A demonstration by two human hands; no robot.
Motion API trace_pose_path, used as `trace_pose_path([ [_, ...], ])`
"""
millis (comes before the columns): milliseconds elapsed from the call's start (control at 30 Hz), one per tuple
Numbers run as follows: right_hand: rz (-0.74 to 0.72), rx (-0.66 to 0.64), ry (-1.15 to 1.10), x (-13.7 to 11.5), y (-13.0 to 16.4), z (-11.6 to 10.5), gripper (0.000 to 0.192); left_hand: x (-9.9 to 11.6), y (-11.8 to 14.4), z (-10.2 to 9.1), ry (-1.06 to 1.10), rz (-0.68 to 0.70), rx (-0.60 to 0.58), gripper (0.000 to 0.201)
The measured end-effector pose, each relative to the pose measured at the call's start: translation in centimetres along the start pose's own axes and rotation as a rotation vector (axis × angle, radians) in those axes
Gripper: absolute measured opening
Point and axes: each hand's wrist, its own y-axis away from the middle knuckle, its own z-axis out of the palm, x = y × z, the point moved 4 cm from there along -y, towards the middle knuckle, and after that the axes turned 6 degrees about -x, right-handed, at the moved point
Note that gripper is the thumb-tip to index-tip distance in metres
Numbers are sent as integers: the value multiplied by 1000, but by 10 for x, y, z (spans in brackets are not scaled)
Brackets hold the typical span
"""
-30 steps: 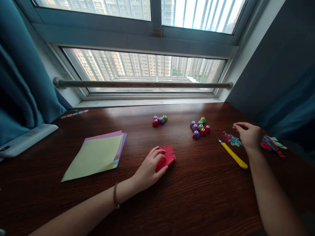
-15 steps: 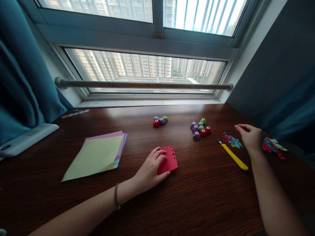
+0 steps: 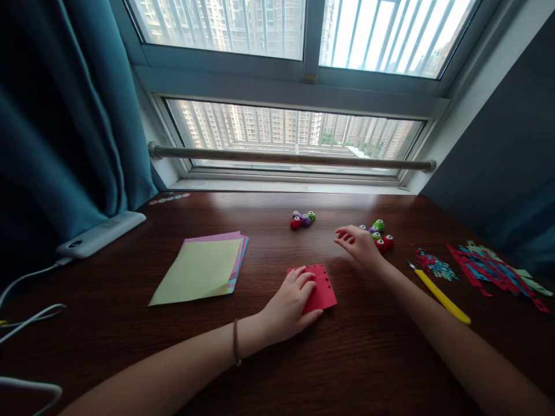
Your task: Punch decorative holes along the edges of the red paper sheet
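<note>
My left hand (image 3: 295, 303) lies on a red paper square (image 3: 323, 289), its fingers spread over the left part and the thumb along the lower edge. Small dark cut-out holes run along the paper's top and right edges. In the air above the table, right of the paper, my right hand (image 3: 358, 245) has its fingers loosely stretched and nothing visible in them. Behind it stands a group of purple, green and red figures with single eyes (image 3: 379, 237), partly covered by the hand. A smaller group of such figures (image 3: 302, 219) sits farther back.
A stack of coloured paper (image 3: 199, 268), pale yellow on top, lies at left. To the right are a yellow-handled craft knife (image 3: 442, 296), tiny paper bits (image 3: 436, 266) and paper strips (image 3: 498, 271). A white power bank (image 3: 102, 234) with a cable rests by the curtain.
My right hand has moved left from beside the paper bits to near the figures, and its pinched fingers have loosened. My left hand stays on the red paper. The view has turned left.
</note>
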Motion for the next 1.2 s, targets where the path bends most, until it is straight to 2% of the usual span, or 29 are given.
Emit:
trace_pose_path([
  [133, -60, -74, 95, -20, -47, 39, 23, 1, 0, -1, -23, 8, 2, 43],
  [267, -60, -85, 229, -43, -76, 66, 32, 2, 2, -1, -42, 10, -4, 47],
  [400, 34, -77, 337, -55, -91, 86, 37, 3, 3, 0, -63, 7, 0, 47],
  [600, 140, -91, 336, -52, -96, 104, 32, 3, 4, 2, -78, 11, 16, 51],
  [733, 133, -79, 183, -50, -84, 97, 29, 3, 3, 0, -92, 23, 37, 50],
  [833, 114, -79, -21, -48, -64, 83, 27, 5, 4, -2, -109, 55, 50, 36],
  [967, 112, -100, -347, -47, -18, 55, 41, 9, 4, -3, -143, 103, 62, 13],
  [1033, 123, -121, -474, -45, 10, 38, 45, 10, 3, -3, -163, 124, 70, 12],
  [1100, 155, -164, -560, -41, 37, 23, 39, 12, 2, -4, -186, 143, 82, 14],
  [1200, 294, -202, -693, -29, 71, 10, 37, 13, 2, -5, -225, 168, 112, 18],
])
